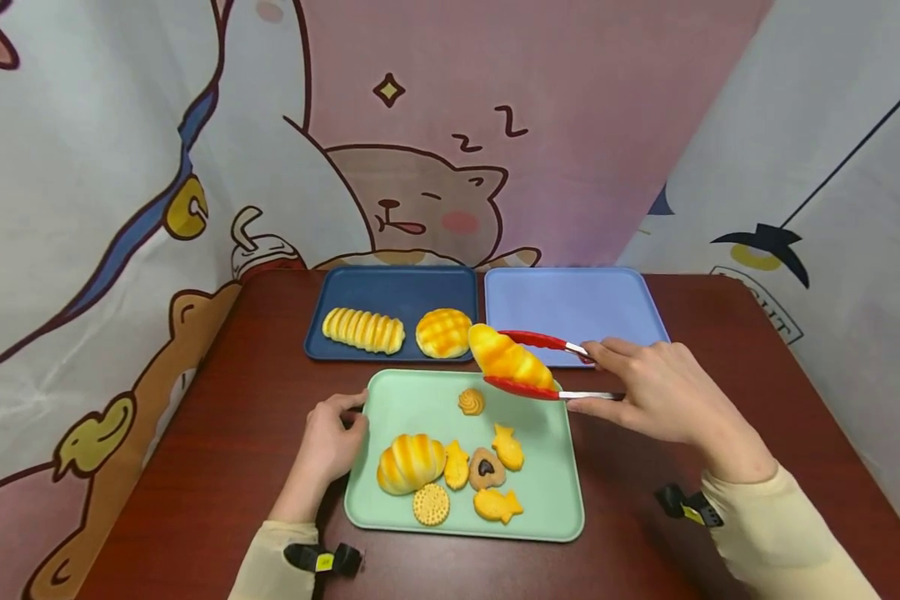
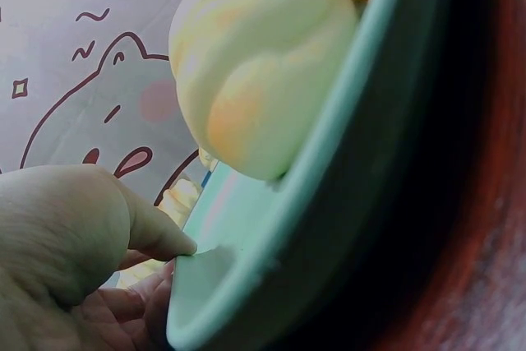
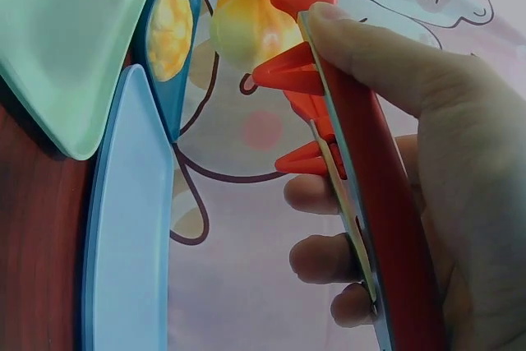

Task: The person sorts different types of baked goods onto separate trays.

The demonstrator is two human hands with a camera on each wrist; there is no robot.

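My right hand point(image 1: 660, 392) grips red-tipped metal tongs point(image 1: 525, 389), thumb on one arm and fingers round the other. Between their red tips, a yellow-orange bread roll point(image 1: 508, 357) is held above the green tray's point(image 1: 547, 500) far right part. At that tray's left side, my left hand point(image 1: 328, 442) pinches the rim, the thumb over its edge in the left wrist view. Nearest to it on the tray lies a striped croissant-shaped bread point(image 1: 412, 463). Fish-shaped biscuits point(image 1: 498, 505), a round biscuit point(image 1: 431, 504), a heart-centred cookie point(image 1: 487, 468) and a swirl cookie point(image 1: 471, 402) lie there too.
Behind the green tray, a dark blue tray point(image 1: 397, 283) bears a long ridged bread point(image 1: 363, 330) and a round criss-cross bun point(image 1: 443, 333). A light blue tray point(image 1: 570, 292) stands beside it, partly behind the tongs. Printed cloth point(image 1: 607, 100) hangs behind the brown table point(image 1: 217, 467).
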